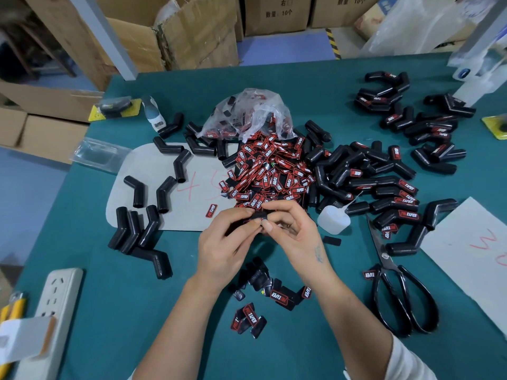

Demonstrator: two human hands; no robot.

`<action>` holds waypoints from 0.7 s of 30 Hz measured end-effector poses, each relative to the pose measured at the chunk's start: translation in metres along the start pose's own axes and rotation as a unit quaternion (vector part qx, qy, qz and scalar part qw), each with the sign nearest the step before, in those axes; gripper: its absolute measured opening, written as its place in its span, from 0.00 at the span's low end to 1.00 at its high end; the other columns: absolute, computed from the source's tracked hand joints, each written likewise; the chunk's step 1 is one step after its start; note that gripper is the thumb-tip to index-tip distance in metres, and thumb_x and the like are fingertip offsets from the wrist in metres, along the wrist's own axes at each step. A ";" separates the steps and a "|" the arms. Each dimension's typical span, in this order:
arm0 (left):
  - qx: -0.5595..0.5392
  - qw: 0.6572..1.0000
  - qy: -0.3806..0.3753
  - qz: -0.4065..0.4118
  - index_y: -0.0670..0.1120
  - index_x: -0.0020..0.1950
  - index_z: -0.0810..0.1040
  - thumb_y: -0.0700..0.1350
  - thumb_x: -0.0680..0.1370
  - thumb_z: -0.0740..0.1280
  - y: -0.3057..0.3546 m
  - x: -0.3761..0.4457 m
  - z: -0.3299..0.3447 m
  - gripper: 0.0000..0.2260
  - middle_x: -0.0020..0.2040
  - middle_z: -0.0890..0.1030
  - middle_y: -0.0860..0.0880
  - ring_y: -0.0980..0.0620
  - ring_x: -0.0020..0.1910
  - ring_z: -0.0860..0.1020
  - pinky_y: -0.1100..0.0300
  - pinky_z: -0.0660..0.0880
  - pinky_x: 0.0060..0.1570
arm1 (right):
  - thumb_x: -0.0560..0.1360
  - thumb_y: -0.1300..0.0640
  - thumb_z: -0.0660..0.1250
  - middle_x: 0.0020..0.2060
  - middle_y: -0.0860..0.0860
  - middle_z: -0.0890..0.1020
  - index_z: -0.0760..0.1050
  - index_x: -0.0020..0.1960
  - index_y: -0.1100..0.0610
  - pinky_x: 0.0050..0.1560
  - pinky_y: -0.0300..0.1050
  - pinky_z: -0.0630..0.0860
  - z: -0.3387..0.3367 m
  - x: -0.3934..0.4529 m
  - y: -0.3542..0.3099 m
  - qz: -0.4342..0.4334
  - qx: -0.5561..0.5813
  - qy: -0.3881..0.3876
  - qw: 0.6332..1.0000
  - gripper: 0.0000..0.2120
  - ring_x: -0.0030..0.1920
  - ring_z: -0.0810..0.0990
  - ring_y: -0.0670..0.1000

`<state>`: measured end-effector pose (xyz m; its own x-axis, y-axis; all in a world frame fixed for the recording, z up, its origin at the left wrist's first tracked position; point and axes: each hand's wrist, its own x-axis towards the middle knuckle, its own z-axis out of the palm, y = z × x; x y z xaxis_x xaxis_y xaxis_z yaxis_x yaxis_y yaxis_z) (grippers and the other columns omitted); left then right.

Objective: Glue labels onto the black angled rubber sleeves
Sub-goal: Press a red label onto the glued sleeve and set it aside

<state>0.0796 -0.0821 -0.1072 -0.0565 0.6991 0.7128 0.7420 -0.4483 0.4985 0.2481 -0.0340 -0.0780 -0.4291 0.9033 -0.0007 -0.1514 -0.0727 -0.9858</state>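
Observation:
Both hands meet above the green table (115,297), just in front of a heap of red-and-black labels (270,171). My left hand (222,242) grips a black angled rubber sleeve (259,215), mostly hidden by the fingers. My right hand (290,229) pinches at the same sleeve with thumb and forefinger; whether a label lies under them is hidden. A small glue bottle (333,219) lies just right of my right hand. Unlabelled sleeves (142,212) lie at the left, labelled sleeves (395,198) at the right.
Black scissors (395,283) lie at the right front. Loose labels (263,300) are scattered between my forearms. A power strip (59,300) sits at the left front, a clear plastic bag (252,113) behind the heap, and cardboard boxes (192,31) beyond the table.

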 end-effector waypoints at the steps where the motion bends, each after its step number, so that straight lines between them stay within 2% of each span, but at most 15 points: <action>1: 0.009 1.000 -0.005 0.007 0.44 0.60 0.82 0.41 0.83 0.73 0.000 0.000 0.000 0.06 0.58 0.81 0.43 0.41 0.52 0.84 0.50 0.83 0.51 | 0.81 0.59 0.72 0.43 0.46 0.83 0.80 0.61 0.45 0.57 0.39 0.78 0.000 0.000 0.000 -0.001 -0.002 -0.002 1.000 0.13 0.51 0.83 0.46; 5: 0.037 0.998 -0.031 0.027 0.42 0.59 0.81 0.39 0.82 0.73 -0.001 0.003 -0.002 0.06 0.52 0.84 0.37 0.38 0.49 0.84 0.47 0.82 0.46 | 0.82 0.59 0.71 0.42 0.44 0.81 0.79 0.63 0.46 0.56 0.38 0.77 -0.002 -0.001 0.000 -0.011 -0.017 -0.005 1.000 0.13 0.50 0.81 0.44; 13: 0.039 0.998 -0.039 0.020 0.44 0.59 0.80 0.37 0.80 0.74 -0.001 0.002 -0.003 0.10 0.52 0.84 0.37 0.37 0.46 0.84 0.46 0.81 0.40 | 0.81 0.63 0.69 0.44 0.41 0.79 0.80 0.63 0.43 0.55 0.39 0.77 -0.001 -0.001 -0.001 -0.025 -0.032 -0.009 0.999 0.17 0.50 0.79 0.43; 18: 0.044 0.998 -0.035 0.026 0.44 0.60 0.80 0.38 0.81 0.73 0.000 0.002 -0.005 0.09 0.55 0.82 0.41 0.37 0.47 0.84 0.47 0.81 0.40 | 0.82 0.60 0.69 0.45 0.41 0.80 0.79 0.64 0.42 0.58 0.50 0.78 -0.002 -0.002 -0.003 -0.020 -0.047 -0.014 0.999 0.16 0.52 0.80 0.44; 21: 0.046 0.998 -0.033 0.034 0.45 0.60 0.80 0.38 0.81 0.73 0.002 0.004 -0.005 0.09 0.58 0.78 0.45 0.37 0.47 0.84 0.47 0.81 0.41 | 0.82 0.59 0.69 0.45 0.42 0.80 0.79 0.64 0.43 0.58 0.49 0.78 -0.003 -0.002 -0.004 -0.022 -0.046 -0.013 0.999 0.15 0.52 0.81 0.44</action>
<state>0.0768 -0.0829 -0.1007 0.0378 0.7047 0.7085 0.8015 -0.4448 0.3997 0.2522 -0.0346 -0.0746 -0.4475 0.8931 0.0455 -0.0885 0.0064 -0.9961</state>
